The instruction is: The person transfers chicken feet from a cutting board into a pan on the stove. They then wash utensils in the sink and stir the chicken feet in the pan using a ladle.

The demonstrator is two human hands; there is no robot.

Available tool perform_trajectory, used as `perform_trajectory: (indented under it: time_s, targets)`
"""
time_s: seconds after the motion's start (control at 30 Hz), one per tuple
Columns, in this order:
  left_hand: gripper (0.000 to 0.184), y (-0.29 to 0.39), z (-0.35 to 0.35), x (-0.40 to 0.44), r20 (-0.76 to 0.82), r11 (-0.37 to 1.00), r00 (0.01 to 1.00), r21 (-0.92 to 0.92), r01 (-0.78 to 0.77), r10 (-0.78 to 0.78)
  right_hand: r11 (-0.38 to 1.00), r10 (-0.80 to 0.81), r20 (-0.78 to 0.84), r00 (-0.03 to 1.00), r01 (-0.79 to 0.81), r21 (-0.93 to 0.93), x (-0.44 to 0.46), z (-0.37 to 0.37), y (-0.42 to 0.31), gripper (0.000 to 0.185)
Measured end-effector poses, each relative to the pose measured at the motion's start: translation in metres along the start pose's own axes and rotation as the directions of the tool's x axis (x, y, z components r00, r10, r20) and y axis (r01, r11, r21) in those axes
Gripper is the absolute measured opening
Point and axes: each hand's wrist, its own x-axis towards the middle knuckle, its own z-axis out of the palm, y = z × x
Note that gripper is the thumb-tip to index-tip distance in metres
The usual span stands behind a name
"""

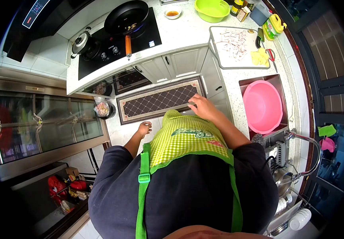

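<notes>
My left hand (145,128) hangs loosely over the floor beside the apron (188,137), its fingers slightly curled and nothing seen in them. Above the near edge of the floor mat (156,101), my right hand (197,105) has its fingers bent and a little apart; no held thing can be made out. On the cooktop (96,63) ahead stands a black wok (118,18) with small pale-yellow pieces in it and its wooden handle (128,47) towards me. A lidded pot (83,43) is left of it.
Right of the wok are a sauce bowl (172,13), a green basin (212,10) and a cutting board (227,63) bearing pale strips, yellow slices and a knife (258,39). Red-handled scissors (271,55) lie beside it. A pink basin (262,106) sits in the sink near the faucet (317,151).
</notes>
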Motion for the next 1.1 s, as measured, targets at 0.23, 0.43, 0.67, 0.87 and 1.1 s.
perform_trajectory:
  time_s: [0.23,0.43,0.67,0.87,1.1]
  targets:
    - [0.023,-0.001,0.001,0.000,0.004,1.000,1.000,-0.009,-0.008,0.008,1.000,0.000,-0.010,1.000,0.000,0.008,-0.002,0.003,0.003,0.020]
    - [0.024,0.001,0.002,0.001,0.010,1.000,1.000,-0.013,-0.012,0.012,1.000,0.005,-0.007,1.000,-0.005,0.016,-0.003,0.002,0.004,0.020]
    - [0.023,0.004,0.004,0.000,0.000,0.999,1.000,-0.029,-0.018,0.018,0.999,0.024,0.003,1.000,-0.024,0.022,-0.004,0.001,0.004,0.021]
    - [0.019,0.006,0.005,0.000,-0.006,0.999,1.000,-0.013,-0.030,0.030,0.999,0.031,0.006,1.000,-0.031,0.021,-0.004,-0.003,-0.001,0.021]
    - [0.018,0.010,0.005,-0.002,0.005,0.999,0.999,-0.008,-0.032,0.032,1.000,0.019,-0.017,1.000,-0.018,0.017,-0.005,-0.001,0.003,0.021]
